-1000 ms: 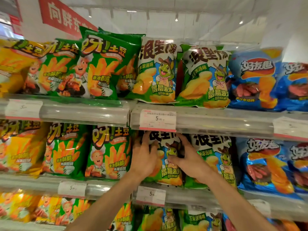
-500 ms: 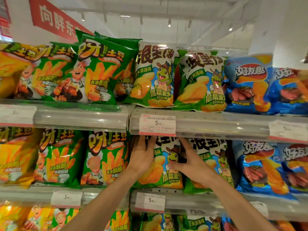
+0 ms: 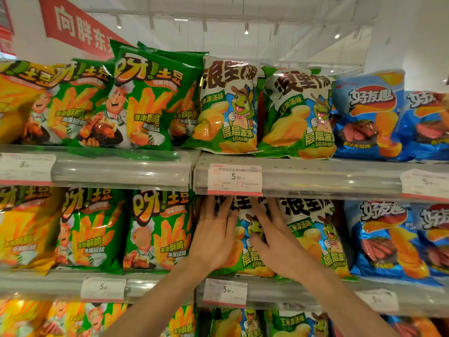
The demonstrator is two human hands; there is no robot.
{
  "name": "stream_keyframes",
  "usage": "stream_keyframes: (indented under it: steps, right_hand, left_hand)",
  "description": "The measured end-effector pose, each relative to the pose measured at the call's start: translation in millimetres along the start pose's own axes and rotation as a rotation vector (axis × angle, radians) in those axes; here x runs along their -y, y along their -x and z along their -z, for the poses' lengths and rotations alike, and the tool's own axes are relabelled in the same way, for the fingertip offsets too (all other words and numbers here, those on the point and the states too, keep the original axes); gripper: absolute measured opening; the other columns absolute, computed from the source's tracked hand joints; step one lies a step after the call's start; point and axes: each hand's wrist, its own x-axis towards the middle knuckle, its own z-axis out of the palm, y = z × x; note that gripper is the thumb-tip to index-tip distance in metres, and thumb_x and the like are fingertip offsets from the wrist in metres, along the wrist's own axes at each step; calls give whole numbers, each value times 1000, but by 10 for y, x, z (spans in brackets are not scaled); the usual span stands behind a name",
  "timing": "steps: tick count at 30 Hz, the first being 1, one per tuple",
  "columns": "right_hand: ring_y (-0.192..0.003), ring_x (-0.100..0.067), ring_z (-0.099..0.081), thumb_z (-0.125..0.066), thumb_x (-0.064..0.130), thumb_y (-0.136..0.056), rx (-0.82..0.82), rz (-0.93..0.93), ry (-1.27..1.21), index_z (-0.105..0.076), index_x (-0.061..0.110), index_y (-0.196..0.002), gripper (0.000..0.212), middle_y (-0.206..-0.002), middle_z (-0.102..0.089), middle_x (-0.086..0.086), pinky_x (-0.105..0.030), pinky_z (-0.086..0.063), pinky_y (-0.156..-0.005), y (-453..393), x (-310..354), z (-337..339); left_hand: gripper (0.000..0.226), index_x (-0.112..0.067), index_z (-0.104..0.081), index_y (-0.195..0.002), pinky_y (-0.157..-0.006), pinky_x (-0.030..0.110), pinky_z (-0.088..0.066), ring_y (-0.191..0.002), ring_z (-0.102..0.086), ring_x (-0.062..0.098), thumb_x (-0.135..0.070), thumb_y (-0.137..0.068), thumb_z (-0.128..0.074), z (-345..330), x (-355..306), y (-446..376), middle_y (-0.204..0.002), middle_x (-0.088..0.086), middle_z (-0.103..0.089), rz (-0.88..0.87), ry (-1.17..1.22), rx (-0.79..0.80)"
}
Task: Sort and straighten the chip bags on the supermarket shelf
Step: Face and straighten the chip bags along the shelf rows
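Note:
On the middle shelf a green-and-white chip bag with a cartoon frog (image 3: 247,229) stands upright. My left hand (image 3: 213,237) lies flat on its left side with fingers straight and pointing up. My right hand (image 3: 274,242) presses its right side, fingers spread over the bag's front and reaching under the shelf rail. A matching frog bag (image 3: 315,234) stands just to the right, partly behind my right hand. Two more frog bags (image 3: 230,105) lean on the upper shelf above.
Green fries bags (image 3: 158,229) stand to the left, yellow bags (image 3: 21,229) further left, blue bags (image 3: 384,239) on the right. A clear shelf rail with a price tag (image 3: 234,178) runs just above my fingers. More bags fill the lower shelf (image 3: 243,322).
Both hands have slid up the frog bag toward the rail and their fingers have flattened. The camera has tilted, so the shelves sit lower in view.

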Motion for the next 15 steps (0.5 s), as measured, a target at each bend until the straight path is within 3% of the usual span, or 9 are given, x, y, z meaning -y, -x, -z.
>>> stream_keyframes:
  steps: [2,5,8,12,15]
  right_hand:
    - [-141,-8,37,-25,38,-104,-23,89,261,13,34,-155,64,-159,33,5,-36,8,-122,42,-18,-60]
    - [-145,-18,31,-11,40,-104,-59,128,503,12,24,-156,59,-162,24,-4,-42,14,-121,50,-38,-91]
    - [-148,-16,24,-10,43,-103,-100,153,470,11,27,-157,59,-165,16,-2,-42,11,-122,70,-24,-56]
    - [-151,-13,6,-22,51,-103,-243,64,342,-6,31,-157,59,-164,-6,4,-35,4,-122,174,-123,184]
    - [-143,-30,-26,-48,47,-95,-325,-88,251,-30,20,-151,64,-153,-31,-10,-45,-22,-119,260,-327,492]
  left_hand:
    - [53,-27,-25,-158,-122,43,-20,-152,-10,26,-38,-106,-30,-1,31,11,-164,9,-12,-13,-52,17]
    - [55,-23,-22,-159,-124,41,-14,-153,-5,25,-36,-106,-31,3,34,13,-165,11,-11,-30,-109,26]
    - [55,-22,-24,-159,-124,42,-10,-153,-7,28,-37,-106,-30,27,23,18,-165,12,-12,-30,-114,18]
    - [54,-18,-41,-151,-119,48,-25,-147,-24,33,-42,-103,-31,64,-68,45,-158,12,-28,-57,-87,-62]
    - [55,-21,-45,-148,-119,51,-24,-143,-25,33,-46,-99,-37,22,-255,89,-154,12,-33,-60,-59,-82]
